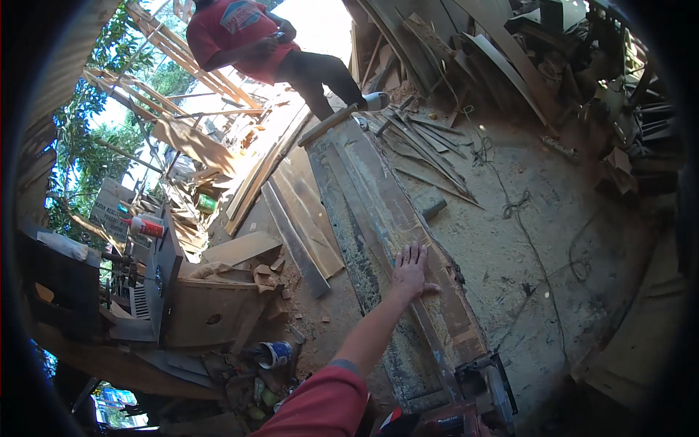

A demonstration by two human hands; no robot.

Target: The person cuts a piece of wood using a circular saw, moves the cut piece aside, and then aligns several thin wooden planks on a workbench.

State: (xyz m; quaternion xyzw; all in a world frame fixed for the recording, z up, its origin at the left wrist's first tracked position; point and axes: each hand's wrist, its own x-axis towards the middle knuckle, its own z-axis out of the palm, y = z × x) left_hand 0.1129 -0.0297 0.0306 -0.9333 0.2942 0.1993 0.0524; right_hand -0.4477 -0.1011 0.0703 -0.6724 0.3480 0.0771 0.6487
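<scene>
Nearest, one dark red and black power tool [459, 424], at the bench's near end; your right hand out of view, its fingers impossible to tell. Next left, one small bucket [277, 355] on the ground. Mid-scene, one long brown board [455, 320], lengthwise along the right of the bench [354, 273]; your left hand [411, 275] palm-down upon it, fingers extended, gripping nothing. Far, one wooden crosspiece [328, 127]; beyond, left, one person in red [240, 44], standing.
</scene>
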